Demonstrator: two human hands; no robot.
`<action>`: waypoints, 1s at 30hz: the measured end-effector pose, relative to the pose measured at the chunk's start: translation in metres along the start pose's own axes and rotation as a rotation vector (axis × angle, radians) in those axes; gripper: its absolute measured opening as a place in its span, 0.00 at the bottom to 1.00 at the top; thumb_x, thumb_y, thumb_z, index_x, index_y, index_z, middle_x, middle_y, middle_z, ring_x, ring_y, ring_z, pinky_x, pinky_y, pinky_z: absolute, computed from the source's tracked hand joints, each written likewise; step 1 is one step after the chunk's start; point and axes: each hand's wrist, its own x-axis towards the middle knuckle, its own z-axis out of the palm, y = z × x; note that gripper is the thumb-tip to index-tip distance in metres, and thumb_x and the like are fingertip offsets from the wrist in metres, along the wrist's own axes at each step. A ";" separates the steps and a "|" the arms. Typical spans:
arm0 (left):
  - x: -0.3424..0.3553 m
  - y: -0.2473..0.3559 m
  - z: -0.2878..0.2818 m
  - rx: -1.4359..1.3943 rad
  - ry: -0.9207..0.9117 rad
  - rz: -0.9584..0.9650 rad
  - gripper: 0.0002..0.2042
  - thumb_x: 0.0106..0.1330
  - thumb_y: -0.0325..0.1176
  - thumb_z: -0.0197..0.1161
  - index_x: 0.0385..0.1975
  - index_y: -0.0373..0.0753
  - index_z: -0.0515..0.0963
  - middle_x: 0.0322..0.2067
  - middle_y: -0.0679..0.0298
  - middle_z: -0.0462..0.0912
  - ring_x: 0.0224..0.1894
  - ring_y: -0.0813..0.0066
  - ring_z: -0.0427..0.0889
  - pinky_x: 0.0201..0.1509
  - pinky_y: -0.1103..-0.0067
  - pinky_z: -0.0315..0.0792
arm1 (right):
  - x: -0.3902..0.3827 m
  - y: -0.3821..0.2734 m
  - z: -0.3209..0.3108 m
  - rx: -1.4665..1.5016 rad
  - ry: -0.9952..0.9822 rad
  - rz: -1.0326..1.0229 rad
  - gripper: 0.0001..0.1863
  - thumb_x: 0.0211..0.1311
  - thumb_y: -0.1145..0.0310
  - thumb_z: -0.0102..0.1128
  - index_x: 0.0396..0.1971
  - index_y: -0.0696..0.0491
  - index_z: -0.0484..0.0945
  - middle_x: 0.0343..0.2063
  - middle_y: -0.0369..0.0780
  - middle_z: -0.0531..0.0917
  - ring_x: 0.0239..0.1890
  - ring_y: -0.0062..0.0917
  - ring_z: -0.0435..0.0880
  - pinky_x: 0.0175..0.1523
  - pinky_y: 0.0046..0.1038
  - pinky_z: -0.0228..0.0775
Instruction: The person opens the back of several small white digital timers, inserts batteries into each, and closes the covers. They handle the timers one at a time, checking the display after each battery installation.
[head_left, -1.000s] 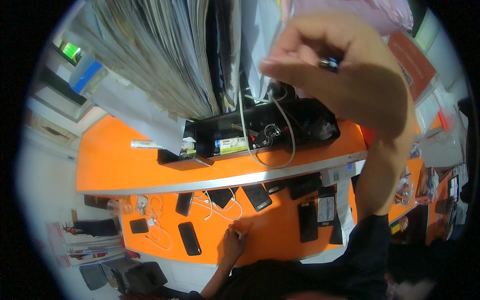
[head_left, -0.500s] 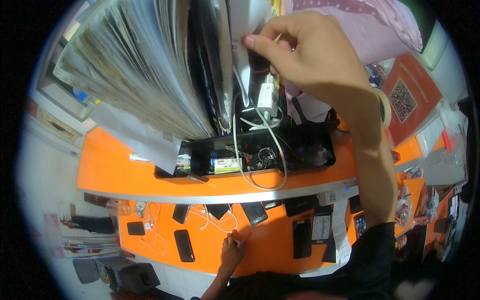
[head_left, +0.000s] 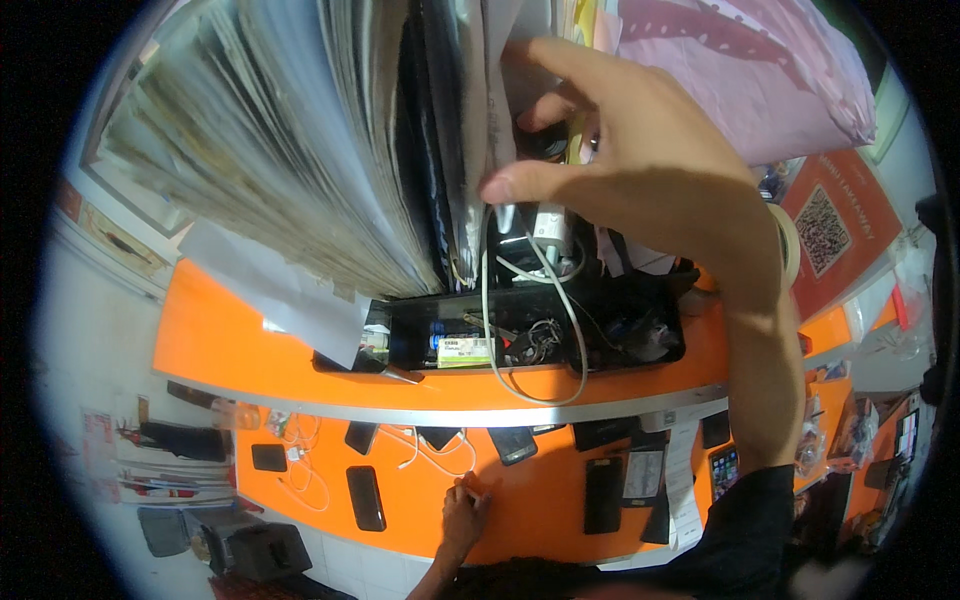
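Note:
My right hand (head_left: 650,170) is raised in front of a thick leaning stack of papers and folders (head_left: 300,150). Its thumb presses on the edge of the sheets and its fingers curl into the gap behind them, with nothing clearly gripped. A white charger (head_left: 548,225) with a white cable (head_left: 520,385) hangs just under the hand. Far below, my left hand (head_left: 465,510) rests on the lower orange counter (head_left: 520,515) with bent fingers. It is too small to tell whether it holds anything.
A black tray (head_left: 660,350) of cables and small parts sits on the upper orange shelf (head_left: 230,340). Several dark phones (head_left: 365,497) and white cords lie on the lower counter. A pink cloth (head_left: 750,70), a tape roll (head_left: 787,240) and a red poster (head_left: 835,225) are at the right.
My right hand has moved left and down from open air into the paper stack, thumb now on the sheets. The stack looks nearer and larger. My left hand has stayed on the counter.

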 end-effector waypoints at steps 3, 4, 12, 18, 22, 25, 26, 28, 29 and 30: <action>0.002 0.001 -0.001 0.015 -0.010 0.002 0.25 0.61 0.31 0.60 0.60 0.37 0.65 0.40 0.44 0.73 0.44 0.45 0.73 0.47 0.61 0.69 | 0.011 -0.021 -0.006 -0.020 -0.132 0.131 0.27 0.48 0.65 0.71 0.49 0.58 0.73 0.31 0.42 0.82 0.33 0.26 0.81 0.37 0.27 0.72; 0.003 0.001 0.000 0.021 -0.008 -0.009 0.25 0.61 0.31 0.60 0.59 0.37 0.65 0.40 0.44 0.73 0.44 0.45 0.73 0.47 0.60 0.69 | 0.015 -0.032 -0.020 -0.002 -0.204 0.225 0.24 0.53 0.64 0.67 0.47 0.61 0.73 0.29 0.43 0.82 0.33 0.28 0.81 0.38 0.28 0.72; -0.006 -0.013 0.014 0.229 0.046 0.063 0.33 0.58 0.48 0.66 0.58 0.34 0.65 0.56 0.43 0.67 0.57 0.43 0.65 0.59 0.53 0.60 | 0.008 -0.048 -0.037 0.095 -0.340 0.197 0.32 0.53 0.66 0.66 0.53 0.69 0.65 0.39 0.53 0.81 0.43 0.39 0.82 0.47 0.31 0.73; 0.009 0.038 -0.016 0.131 0.260 0.241 0.34 0.54 0.46 0.70 0.58 0.37 0.65 0.57 0.42 0.64 0.60 0.41 0.62 0.62 0.54 0.58 | -0.002 -0.045 -0.029 0.023 -0.188 0.059 0.32 0.54 0.68 0.65 0.54 0.70 0.64 0.38 0.53 0.81 0.43 0.37 0.82 0.48 0.28 0.73; 0.038 0.130 -0.124 0.091 0.635 0.677 0.37 0.56 0.39 0.67 0.64 0.37 0.57 0.62 0.44 0.59 0.65 0.49 0.59 0.65 0.56 0.57 | -0.005 -0.042 -0.028 -0.023 -0.213 0.073 0.32 0.55 0.68 0.66 0.55 0.69 0.64 0.35 0.51 0.82 0.40 0.33 0.82 0.45 0.27 0.74; 0.078 0.205 -0.219 0.181 1.090 0.784 0.49 0.51 0.43 0.72 0.67 0.30 0.46 0.67 0.43 0.50 0.68 0.50 0.54 0.69 0.58 0.51 | 0.005 -0.032 -0.004 0.097 -0.112 0.037 0.29 0.47 0.69 0.71 0.50 0.58 0.71 0.29 0.40 0.81 0.30 0.21 0.79 0.34 0.23 0.71; 0.094 0.229 -0.242 0.163 1.123 0.712 0.58 0.47 0.47 0.76 0.68 0.28 0.40 0.66 0.42 0.52 0.68 0.51 0.54 0.69 0.59 0.51 | 0.008 -0.028 0.005 0.165 -0.050 0.031 0.27 0.44 0.70 0.74 0.47 0.54 0.74 0.26 0.35 0.80 0.26 0.15 0.77 0.29 0.20 0.69; 0.126 0.272 -0.272 0.251 1.028 0.760 0.61 0.43 0.50 0.78 0.67 0.30 0.38 0.64 0.43 0.55 0.66 0.51 0.58 0.67 0.60 0.57 | 0.006 -0.011 0.014 0.107 0.062 -0.111 0.30 0.44 0.71 0.73 0.51 0.55 0.73 0.24 0.32 0.79 0.22 0.12 0.75 0.25 0.15 0.66; 0.144 0.287 -0.283 0.328 1.023 0.832 0.61 0.42 0.50 0.79 0.67 0.31 0.38 0.63 0.43 0.56 0.65 0.51 0.61 0.65 0.60 0.61 | 0.006 -0.004 0.018 0.112 0.100 -0.162 0.31 0.44 0.71 0.73 0.52 0.56 0.73 0.24 0.32 0.79 0.21 0.12 0.75 0.24 0.15 0.66; 0.153 0.299 -0.290 0.278 0.979 0.842 0.58 0.44 0.46 0.79 0.66 0.31 0.40 0.61 0.44 0.59 0.62 0.53 0.65 0.62 0.63 0.66 | 0.006 0.002 0.023 0.116 0.136 -0.210 0.32 0.45 0.71 0.73 0.53 0.57 0.73 0.24 0.32 0.79 0.20 0.12 0.75 0.24 0.14 0.65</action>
